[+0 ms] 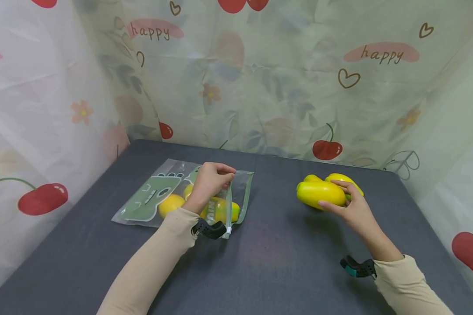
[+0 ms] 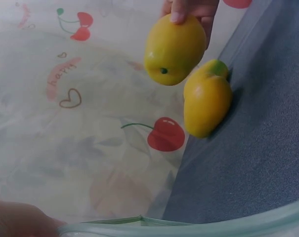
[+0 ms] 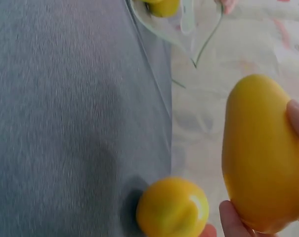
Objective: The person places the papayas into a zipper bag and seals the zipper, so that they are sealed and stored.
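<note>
In the head view, my left hand (image 1: 209,183) pinches the edge of a clear zip bag (image 1: 142,210) printed with a green cartoon figure. Several yellow fruits (image 1: 171,204) show through the plastic. The bag's pale green rim (image 2: 189,229) crosses the bottom of the left wrist view. To the right, my right hand (image 1: 352,208) grips a smooth, oblong yellow fruit (image 1: 319,194), thumb and fingers on opposite sides. Behind it lies more yellow fruit (image 1: 344,177), partly hidden; in the left wrist view a green-tipped fruit (image 2: 207,101) rests on the table, apart from the held one.
A dark grey cloth covers the table (image 1: 260,271). Printed curtains (image 1: 260,87) hang along its back and both sides. A thin looped cord (image 1: 406,164) is by the far right corner. Each wrist wears a black band (image 1: 210,229).
</note>
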Available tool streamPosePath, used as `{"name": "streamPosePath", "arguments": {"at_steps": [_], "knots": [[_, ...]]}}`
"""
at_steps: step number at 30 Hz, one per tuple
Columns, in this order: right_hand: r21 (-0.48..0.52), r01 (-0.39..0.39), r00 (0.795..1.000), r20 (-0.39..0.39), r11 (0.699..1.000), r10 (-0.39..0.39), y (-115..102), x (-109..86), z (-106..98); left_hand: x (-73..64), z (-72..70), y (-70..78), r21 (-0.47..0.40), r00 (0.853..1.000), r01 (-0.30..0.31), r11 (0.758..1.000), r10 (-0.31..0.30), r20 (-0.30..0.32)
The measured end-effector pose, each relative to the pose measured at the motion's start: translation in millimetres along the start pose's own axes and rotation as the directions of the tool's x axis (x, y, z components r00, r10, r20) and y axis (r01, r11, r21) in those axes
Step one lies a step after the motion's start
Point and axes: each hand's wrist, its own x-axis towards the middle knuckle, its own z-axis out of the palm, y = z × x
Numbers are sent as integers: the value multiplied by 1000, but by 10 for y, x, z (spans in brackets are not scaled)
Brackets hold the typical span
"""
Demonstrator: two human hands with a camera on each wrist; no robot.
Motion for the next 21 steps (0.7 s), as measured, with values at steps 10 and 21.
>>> {"name": "streamPosePath", "arguments": {"at_steps": [10,21], "knots": [[72,28,999,26,997,-30,-140,13,230,-5,-4,15,3,1000,5,1000,-5,-3],[12,70,994,82,997,-71,-234,56,579,1,-4,35,16,1000,11,1000,-11,-6]]}}
